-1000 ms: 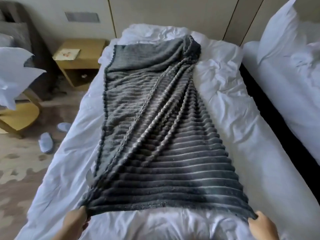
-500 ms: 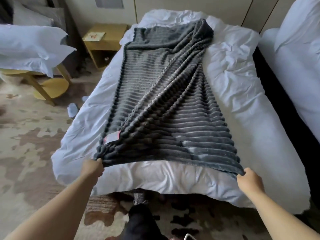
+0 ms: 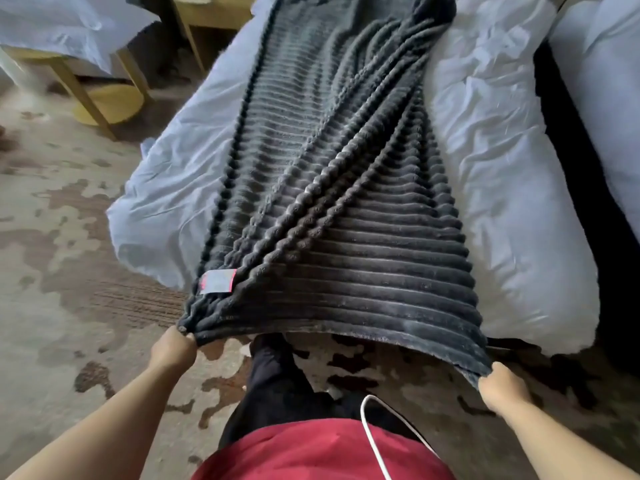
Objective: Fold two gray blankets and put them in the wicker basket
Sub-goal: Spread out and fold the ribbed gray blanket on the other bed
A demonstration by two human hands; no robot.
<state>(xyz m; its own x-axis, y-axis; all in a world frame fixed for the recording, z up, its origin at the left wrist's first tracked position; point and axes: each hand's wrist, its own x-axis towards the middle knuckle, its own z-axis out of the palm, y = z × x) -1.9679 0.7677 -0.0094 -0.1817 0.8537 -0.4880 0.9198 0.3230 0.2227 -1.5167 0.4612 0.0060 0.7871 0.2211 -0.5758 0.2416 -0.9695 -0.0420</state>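
Holds the gray blanket (image 3: 346, 254) stretched down the bed (image 3: 512, 202), left hand (image 3: 172, 348) and right hand (image 3: 502, 386) with fingers curled round its near corners beyond the bed's foot, likely squaring up before a fold, next calling for both corners carried forward; no basket visible, yellow stool (image 3: 104, 102) well apart leftward.

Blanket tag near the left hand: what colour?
The tag is grey-white with a pink-red edge, sewn on the dark grey ribbed blanket. Head view, the only one, shows it.
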